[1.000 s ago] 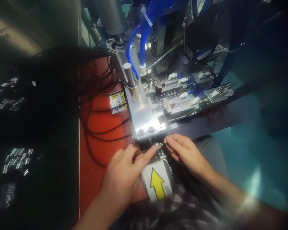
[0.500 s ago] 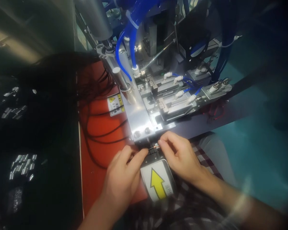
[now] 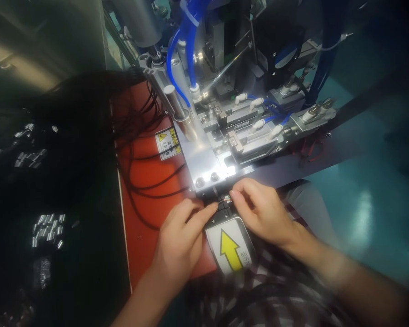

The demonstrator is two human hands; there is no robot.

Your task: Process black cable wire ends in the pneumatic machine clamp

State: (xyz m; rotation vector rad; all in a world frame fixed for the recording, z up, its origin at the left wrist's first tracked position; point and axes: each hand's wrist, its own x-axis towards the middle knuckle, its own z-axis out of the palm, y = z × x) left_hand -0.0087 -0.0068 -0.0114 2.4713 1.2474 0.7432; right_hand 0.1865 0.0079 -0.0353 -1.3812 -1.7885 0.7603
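Note:
At the front of the bench machine, my left hand is closed, thumb and forefinger pinching what looks like a thin cable. Reddish and pale wire ends stick out to the right of its fingertips. My right hand pinches those wire ends at their right side; its fingertips hide part of them. Both hands are just above a small black fixture, directly in front of the machine's metal plate. Below the fixture is a white pad with a yellow arrow.
Blue air hoses and metal cylinders rise behind the plate. Black cables run over the orange base, near a warning label. Groups of small shiny metal parts lie on the dark surface at left.
The camera view has shifted slightly, so the machine and hands appear a little farther right. Both hands keep the same pinch on the cable and wire ends.

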